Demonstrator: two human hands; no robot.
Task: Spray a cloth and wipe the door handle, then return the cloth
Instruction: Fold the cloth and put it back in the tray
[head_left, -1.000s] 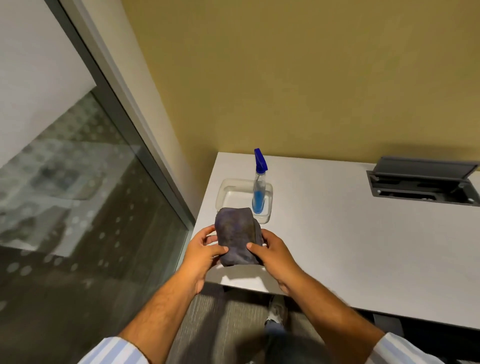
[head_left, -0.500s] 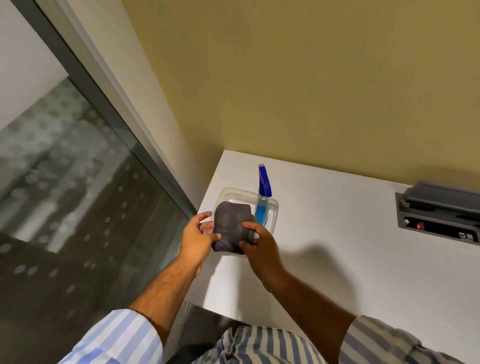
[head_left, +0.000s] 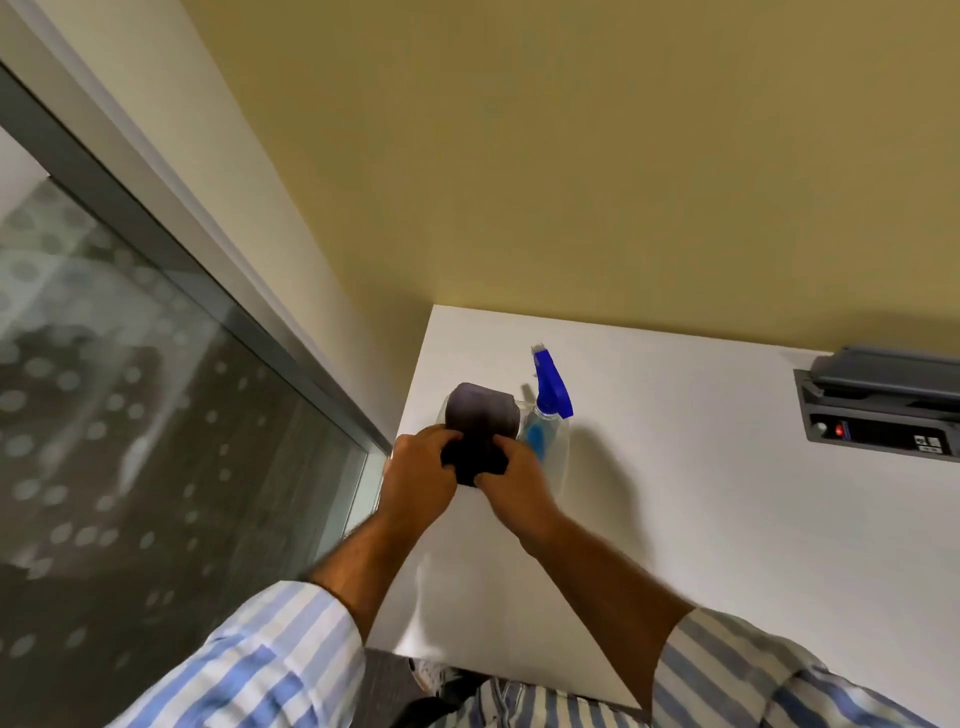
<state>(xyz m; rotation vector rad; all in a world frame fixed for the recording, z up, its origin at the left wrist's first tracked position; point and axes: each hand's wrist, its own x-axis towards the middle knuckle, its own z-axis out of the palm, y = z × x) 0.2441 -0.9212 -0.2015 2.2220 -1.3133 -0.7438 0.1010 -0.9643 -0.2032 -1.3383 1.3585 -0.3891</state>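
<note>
A folded dark purple cloth (head_left: 483, 413) is held over the clear plastic tray (head_left: 558, 467) at the table's far left corner. My left hand (head_left: 418, 475) grips its near left side and my right hand (head_left: 511, 475) grips its near right side. A spray bottle (head_left: 545, 410) with a blue trigger head and blue liquid stands upright in the right part of the tray, just right of the cloth. The tray is mostly hidden by the cloth and my hands. No door handle is in view.
The white table (head_left: 701, 519) runs against a yellow wall (head_left: 571, 156). A grey power socket box (head_left: 883, 410) with its lid raised is set into the table at the right. A glass panel (head_left: 130, 415) with a grey frame stands at the left.
Both hands have carried the cloth forward from the table's near edge to over the tray. The view has moved closer to the table.
</note>
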